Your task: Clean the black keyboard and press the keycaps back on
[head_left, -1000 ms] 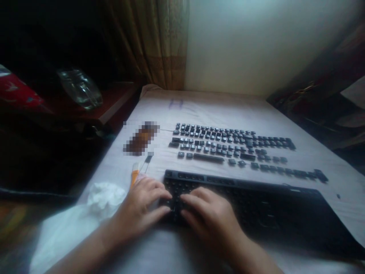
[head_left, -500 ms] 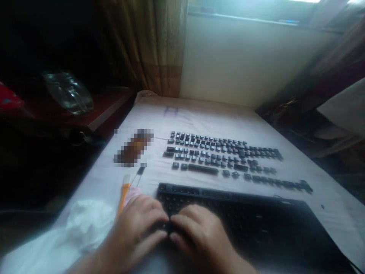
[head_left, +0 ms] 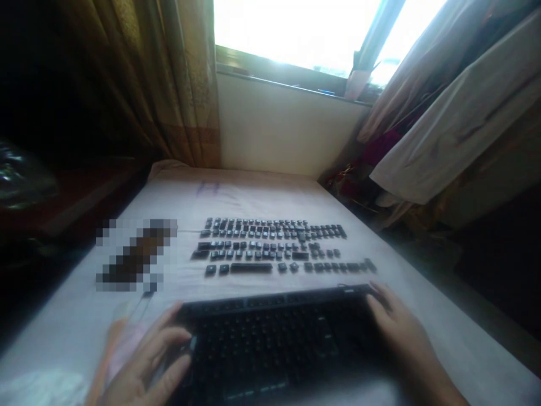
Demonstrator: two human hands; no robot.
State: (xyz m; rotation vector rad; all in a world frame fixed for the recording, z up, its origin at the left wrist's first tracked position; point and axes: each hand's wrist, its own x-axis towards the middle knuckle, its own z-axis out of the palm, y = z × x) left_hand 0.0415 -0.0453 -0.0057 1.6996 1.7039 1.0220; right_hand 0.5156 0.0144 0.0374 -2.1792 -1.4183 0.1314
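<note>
A black keyboard frame with its keycaps off lies on the pale cloth in front of me. My left hand grips its left end, fingers curled round the edge. My right hand holds its right end, fingers wrapped over the far corner. Beyond the frame, several loose black keycaps are laid out in rows on the cloth.
A pixelated brown object lies left of the keycaps. An orange-handled tool shows faintly by my left hand, and crumpled white tissue lies at the bottom left. Curtains and a bright window stand behind; draped cloth hangs right.
My hands have moved apart from the left part of the keyboard frame to its two ends. The view has tilted up and swung right, bringing the window into sight.
</note>
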